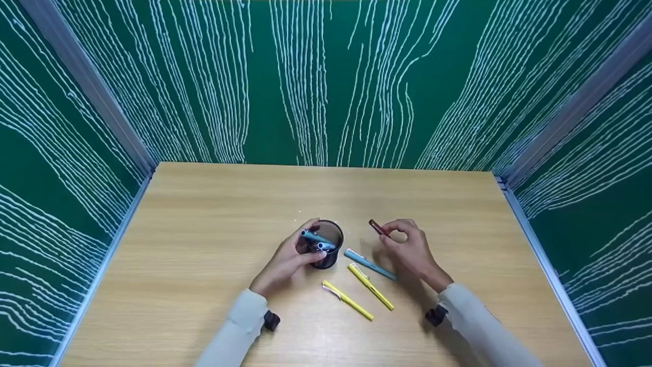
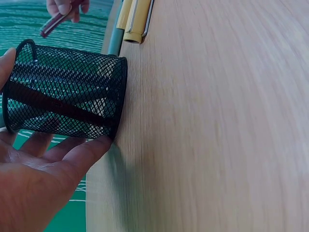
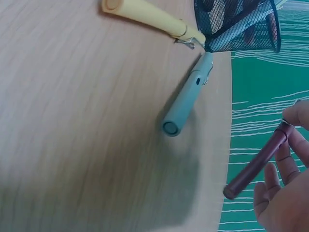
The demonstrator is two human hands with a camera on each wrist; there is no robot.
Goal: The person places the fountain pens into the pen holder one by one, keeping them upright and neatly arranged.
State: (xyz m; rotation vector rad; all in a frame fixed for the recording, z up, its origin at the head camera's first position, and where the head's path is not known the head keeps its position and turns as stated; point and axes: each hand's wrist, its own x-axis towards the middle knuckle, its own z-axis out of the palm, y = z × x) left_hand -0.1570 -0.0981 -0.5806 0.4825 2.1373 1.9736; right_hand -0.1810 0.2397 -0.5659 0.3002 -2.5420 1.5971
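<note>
A black mesh pen cup (image 1: pixel 326 259) stands on the table, and the left hand (image 1: pixel 286 259) grips it round its side. Blue pens (image 1: pixel 317 237) lean inside it against the rim; through the mesh in the left wrist view a dark pen (image 2: pixel 58 105) also shows. To the right of the cup, the right hand (image 1: pixel 411 250) pinches a dark red pen (image 3: pixel 258 162) between thumb and fingers, held above the table and tilted.
On the table (image 1: pixel 229 214), a blue pen (image 1: pixel 371 264) lies right of the cup. Two yellow pens (image 1: pixel 374 290) (image 1: pixel 351 302) lie nearer the front. Green walls with white wavy lines (image 1: pixel 305 76) rise behind the table and at both sides.
</note>
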